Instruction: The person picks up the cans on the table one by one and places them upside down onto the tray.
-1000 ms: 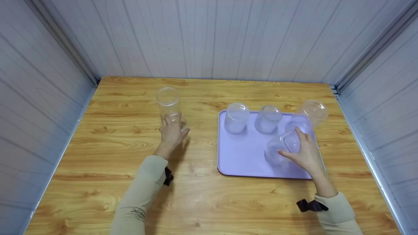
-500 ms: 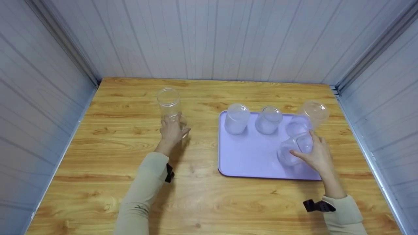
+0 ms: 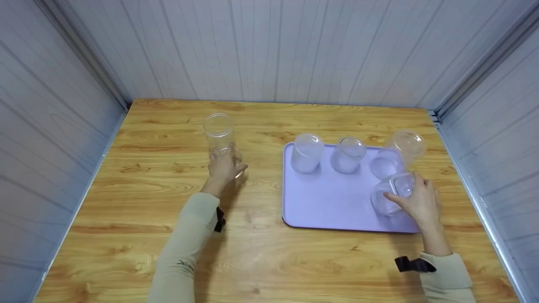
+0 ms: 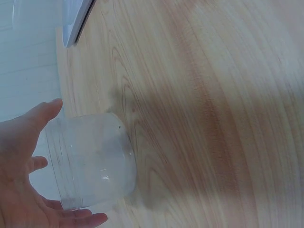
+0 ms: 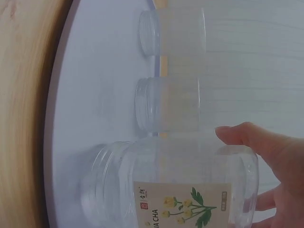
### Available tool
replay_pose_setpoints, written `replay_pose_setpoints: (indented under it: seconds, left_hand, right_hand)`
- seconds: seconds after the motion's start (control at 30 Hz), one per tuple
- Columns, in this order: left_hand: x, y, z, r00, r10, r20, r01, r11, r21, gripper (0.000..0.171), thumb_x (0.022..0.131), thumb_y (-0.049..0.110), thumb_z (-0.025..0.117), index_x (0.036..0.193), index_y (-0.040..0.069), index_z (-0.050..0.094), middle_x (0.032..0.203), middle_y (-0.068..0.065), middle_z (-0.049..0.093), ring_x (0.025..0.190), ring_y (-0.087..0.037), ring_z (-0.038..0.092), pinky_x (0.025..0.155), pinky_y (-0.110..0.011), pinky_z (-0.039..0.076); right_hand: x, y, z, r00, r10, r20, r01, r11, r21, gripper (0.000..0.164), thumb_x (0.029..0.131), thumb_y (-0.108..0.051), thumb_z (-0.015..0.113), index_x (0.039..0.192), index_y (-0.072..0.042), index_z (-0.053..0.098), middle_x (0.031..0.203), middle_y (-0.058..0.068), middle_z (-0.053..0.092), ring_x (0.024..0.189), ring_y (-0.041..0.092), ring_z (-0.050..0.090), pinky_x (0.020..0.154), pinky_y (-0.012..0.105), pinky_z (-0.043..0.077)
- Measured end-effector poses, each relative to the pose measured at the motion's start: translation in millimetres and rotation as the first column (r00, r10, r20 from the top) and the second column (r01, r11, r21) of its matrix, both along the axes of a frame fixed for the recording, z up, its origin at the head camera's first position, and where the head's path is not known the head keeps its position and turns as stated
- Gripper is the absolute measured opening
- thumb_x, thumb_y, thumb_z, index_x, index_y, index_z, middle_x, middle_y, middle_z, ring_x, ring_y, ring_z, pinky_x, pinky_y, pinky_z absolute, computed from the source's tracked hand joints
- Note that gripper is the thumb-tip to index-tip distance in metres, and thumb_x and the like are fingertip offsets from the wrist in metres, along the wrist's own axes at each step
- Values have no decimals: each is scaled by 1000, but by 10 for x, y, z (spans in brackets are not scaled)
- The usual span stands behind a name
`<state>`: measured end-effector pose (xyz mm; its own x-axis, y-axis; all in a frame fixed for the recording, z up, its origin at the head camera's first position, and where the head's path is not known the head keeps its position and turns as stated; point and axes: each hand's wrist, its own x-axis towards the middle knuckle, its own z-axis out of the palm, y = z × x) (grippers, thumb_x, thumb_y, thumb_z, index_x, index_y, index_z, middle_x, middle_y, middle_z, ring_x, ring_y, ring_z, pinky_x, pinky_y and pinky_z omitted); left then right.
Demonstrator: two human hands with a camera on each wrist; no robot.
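Note:
My right hand point(image 3: 423, 205) grips an upside-down clear plastic jar point(image 3: 389, 195) from its base, at the right front of the lilac tray point(image 3: 324, 206). In the right wrist view, this jar has a label point(image 5: 185, 206) with yellow flowers and green leaves, and its mouth faces the tray. On the table to the left, my left hand point(image 3: 223, 166) curls its thumb and fingers round the threaded mouth of a clear jar point(image 4: 99, 161). Another clear jar point(image 3: 218, 126) stands just behind the left hand.
Along the tray's back edge stand clear jars, one at the left point(image 3: 307, 153), one in the middle point(image 3: 348, 155) and one at the right point(image 3: 400, 151); they stand mouth down. The wooden table point(image 3: 252, 261) meets white panel walls point(image 3: 278, 50) at the back and sides.
My right hand has moved the labelled jar rightward across the tray, toward its right edge. The left hand has stayed at its jar almost without moving.

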<state>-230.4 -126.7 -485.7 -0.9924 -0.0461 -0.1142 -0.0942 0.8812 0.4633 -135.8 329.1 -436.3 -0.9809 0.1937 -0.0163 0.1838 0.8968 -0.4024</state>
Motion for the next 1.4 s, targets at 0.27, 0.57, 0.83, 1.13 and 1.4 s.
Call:
replay_pose_setpoints:
  seconds: [0.27,0.57,0.83,1.13,1.4]
  left_hand:
    - [-26,5,3,1000,10,21,-10,1000,-7,81,77,41,65,141,15,21,129,-36,17,116,-47,26,82,-55,39]
    - [-40,6,15,1000,15,0,-15,999,-38,79,76,39,66,139,14,26,128,-37,20,116,-46,28,81,-52,41]
    - [-31,4,13,1000,-2,-9,2,1000,-4,76,76,36,68,137,10,31,124,-33,24,111,-45,33,77,-51,43]
    - [-15,25,38,999,41,-21,-40,999,16,76,72,34,72,135,11,36,122,-31,29,113,-43,31,81,-50,42]
    - [19,40,77,998,49,-49,-48,999,20,77,71,35,73,134,11,37,123,-32,29,113,-45,32,77,-51,45]
  right_hand:
    - [10,77,21,999,-30,39,28,999,27,109,64,-57,68,135,9,18,120,41,27,104,56,30,77,64,33]
    - [12,127,4,995,-57,80,56,998,22,109,65,-55,69,136,9,16,122,42,25,106,57,29,82,65,28]
    - [26,148,-21,995,-51,88,49,999,24,109,66,-58,66,135,10,16,119,43,26,103,58,30,80,63,30]
    - [20,146,-10,992,-36,122,32,999,30,116,64,-68,60,136,10,13,120,45,23,105,59,26,81,65,27]
    - [13,126,-7,990,-38,134,35,999,32,116,65,-68,58,136,9,11,122,45,21,106,60,25,80,67,26]
